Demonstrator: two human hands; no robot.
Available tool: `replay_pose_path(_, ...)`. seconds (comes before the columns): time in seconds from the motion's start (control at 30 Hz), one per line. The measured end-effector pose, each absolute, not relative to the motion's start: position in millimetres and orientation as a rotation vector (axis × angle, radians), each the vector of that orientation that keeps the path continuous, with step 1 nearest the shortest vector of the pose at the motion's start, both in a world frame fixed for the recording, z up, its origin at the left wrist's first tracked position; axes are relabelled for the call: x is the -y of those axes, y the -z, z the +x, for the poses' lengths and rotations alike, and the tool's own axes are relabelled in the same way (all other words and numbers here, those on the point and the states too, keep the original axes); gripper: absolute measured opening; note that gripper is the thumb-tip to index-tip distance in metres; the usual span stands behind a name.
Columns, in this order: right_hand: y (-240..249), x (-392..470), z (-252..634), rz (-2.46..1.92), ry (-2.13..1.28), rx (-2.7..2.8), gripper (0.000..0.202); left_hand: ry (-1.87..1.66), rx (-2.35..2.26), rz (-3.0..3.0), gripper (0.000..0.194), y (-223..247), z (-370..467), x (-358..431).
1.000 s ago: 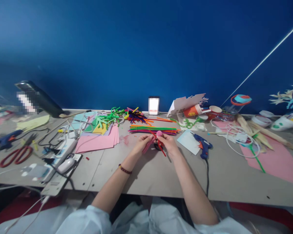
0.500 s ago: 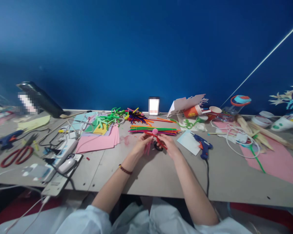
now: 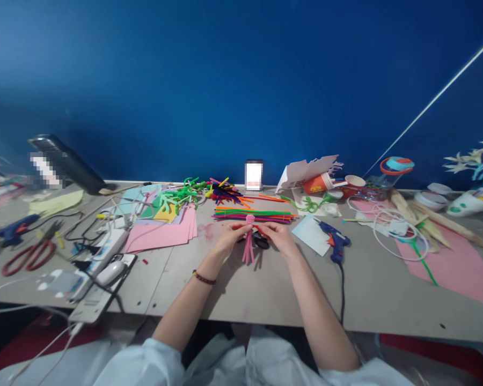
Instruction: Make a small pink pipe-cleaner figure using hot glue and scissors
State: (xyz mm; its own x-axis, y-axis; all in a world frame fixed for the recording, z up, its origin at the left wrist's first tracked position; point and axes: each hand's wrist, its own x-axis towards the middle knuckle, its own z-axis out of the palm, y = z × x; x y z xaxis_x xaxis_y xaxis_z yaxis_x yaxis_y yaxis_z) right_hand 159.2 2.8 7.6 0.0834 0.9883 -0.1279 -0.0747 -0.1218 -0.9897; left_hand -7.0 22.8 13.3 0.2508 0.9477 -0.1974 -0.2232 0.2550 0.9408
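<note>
My left hand (image 3: 229, 238) pinches a red pipe cleaner beside a pink bundle (image 3: 248, 247), whose strands hang down below a rounded pink top. On the other side, my right hand (image 3: 278, 239) closes its fingers on the red pipe cleaner too. Between the hands, the red piece meets the bundle just under its top. Black-handled scissors (image 3: 261, 240) lie partly hidden behind my right fingers. Just beyond the hands lies a row of green, orange and purple pipe cleaners (image 3: 254, 214).
Pink paper (image 3: 159, 237), a power strip (image 3: 99, 262) and red-handled scissors (image 3: 30, 258) lie to the left. On the right are a blue glue gun (image 3: 338, 241) with its cord, light blue paper (image 3: 310, 236) and a white cable. A phone (image 3: 253, 175) stands at the back.
The pink bundle has turned so its strands hang in view, and its top has shifted slightly left. The red pipe cleaner, formerly slanted, is now about level between my hands.
</note>
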Motion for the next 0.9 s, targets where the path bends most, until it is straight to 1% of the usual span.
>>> replay_pose_path(0.2,-4,-3,158,-1.300,-1.181,1.121,0.034,-1.115,-1.030,0.984,0.030,-12,-4,-23)
replay_pose_path(0.37,0,-2,156,-1.300,-1.127,1.237,0.030,-1.145,-1.045,0.942,0.029,-7,-3,-23)
replay_pose_path(0.53,3,-5,156,-1.315,-1.090,1.064,0.032,-1.131,-1.022,0.900,0.029,-5,-4,-25)
replay_pose_path(0.7,-4,-5,156,-1.197,-1.203,0.678,0.038,-1.099,-0.894,0.775,0.028,-3,-6,-27)
replay_pose_path(0.9,-12,-1,150,-1.134,-1.374,0.701,0.037,-1.088,-0.793,0.722,0.021,2,-2,-24)
